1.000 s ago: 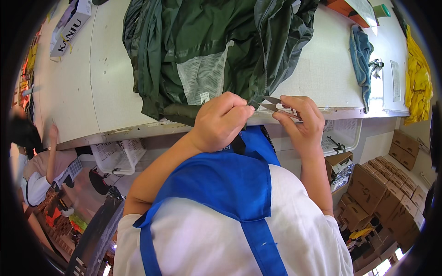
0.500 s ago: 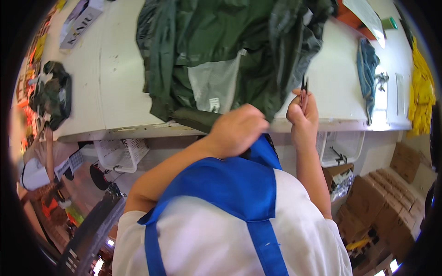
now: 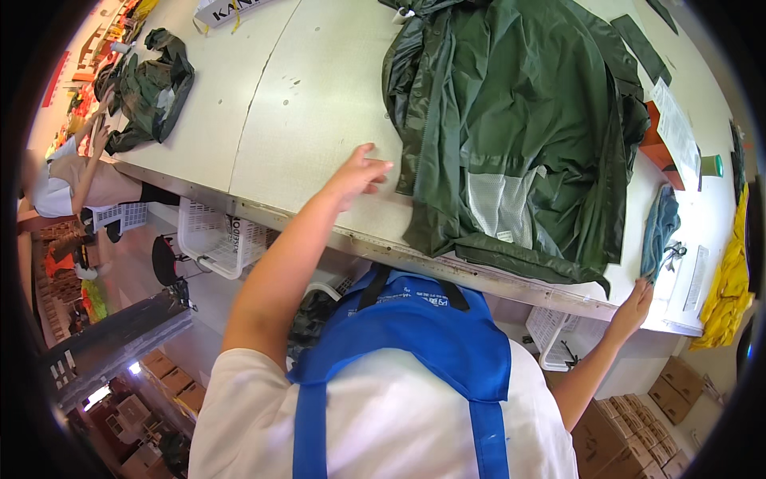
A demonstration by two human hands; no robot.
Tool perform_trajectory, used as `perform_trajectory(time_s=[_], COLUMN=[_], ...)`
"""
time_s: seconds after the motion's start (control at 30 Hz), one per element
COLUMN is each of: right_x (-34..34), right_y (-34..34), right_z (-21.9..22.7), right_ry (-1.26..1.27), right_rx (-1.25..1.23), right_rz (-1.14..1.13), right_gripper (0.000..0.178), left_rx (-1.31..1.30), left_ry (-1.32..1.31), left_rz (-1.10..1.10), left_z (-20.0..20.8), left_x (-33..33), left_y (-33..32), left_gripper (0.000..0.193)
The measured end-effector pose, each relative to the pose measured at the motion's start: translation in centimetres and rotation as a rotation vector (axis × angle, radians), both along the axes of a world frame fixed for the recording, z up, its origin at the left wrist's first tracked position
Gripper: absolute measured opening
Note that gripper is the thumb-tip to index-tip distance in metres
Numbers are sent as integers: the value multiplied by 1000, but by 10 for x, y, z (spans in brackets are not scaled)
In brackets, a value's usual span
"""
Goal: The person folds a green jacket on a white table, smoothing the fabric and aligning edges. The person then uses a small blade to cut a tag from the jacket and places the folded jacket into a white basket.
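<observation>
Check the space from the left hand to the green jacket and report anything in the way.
Nothing visible stands between the left hand and the green jacket; just a narrow strip of white tabletop shows between them.

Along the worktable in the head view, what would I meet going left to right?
Dark green garment bundle → white box → left hand → green jacket → blue cloth → yellow cloth.
</observation>
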State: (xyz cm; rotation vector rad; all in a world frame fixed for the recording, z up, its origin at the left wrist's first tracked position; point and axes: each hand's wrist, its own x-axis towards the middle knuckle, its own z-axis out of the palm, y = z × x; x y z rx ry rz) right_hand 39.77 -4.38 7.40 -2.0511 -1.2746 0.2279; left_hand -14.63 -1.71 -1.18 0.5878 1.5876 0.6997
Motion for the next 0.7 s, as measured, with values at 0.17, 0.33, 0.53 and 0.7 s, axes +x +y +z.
perform_trajectory(time_s=[0.17, 0.33, 0.53, 0.7], right_x=[-181, -297, -206, -162], right_y=[38, 61, 43, 25], right_z=[12, -66, -59, -20], right_ry=[371, 701, 490, 319], right_rx=[-166, -289, -579, -1088], right_rz=[710, 903, 976, 1004], right_gripper=[27, 26, 24, 24], left_rx=[203, 275, 40, 157], left_ry=[-435, -516, -582, -206], left_rz=[238, 92, -70, 239], left_z=[-32, -28, -2, -2], left_x=[52, 86, 57, 38], left_y=[20, 10, -39, 27], left_gripper=[62, 37, 57, 69])
